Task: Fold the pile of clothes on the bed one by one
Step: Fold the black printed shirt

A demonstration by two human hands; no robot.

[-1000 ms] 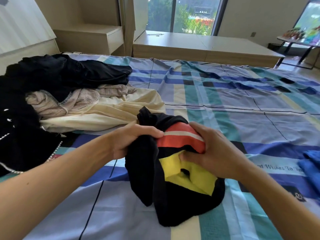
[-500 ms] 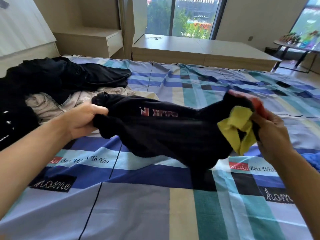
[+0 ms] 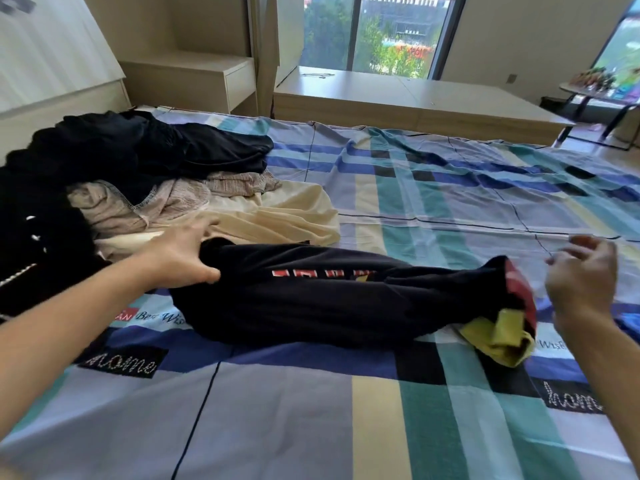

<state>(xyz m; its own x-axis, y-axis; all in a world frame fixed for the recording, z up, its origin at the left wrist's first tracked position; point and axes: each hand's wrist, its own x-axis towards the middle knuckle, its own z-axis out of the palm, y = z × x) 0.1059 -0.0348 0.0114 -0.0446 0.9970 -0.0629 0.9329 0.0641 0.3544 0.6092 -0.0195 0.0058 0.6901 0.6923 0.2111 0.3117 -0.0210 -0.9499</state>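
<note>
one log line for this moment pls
black garment: stretched on bed | left hand: open at its left end | right hand: open, off it | pile: unfolded, far left

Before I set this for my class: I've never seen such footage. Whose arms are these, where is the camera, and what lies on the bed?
No machine here: a person wears one wide-angle camera on the head, looking forward and down, so both bare arms are their own. The left hand touches one end of a long black fabric garment with red lettering and red and yellow patches, lying stretched across the blue, teal and cream checked bedsheet. The right hand hovers beside the other end, fingers loosely curled, holding nothing. Beyond the left hand lies a pile of unfolded black, beige and cream clothes.
</note>
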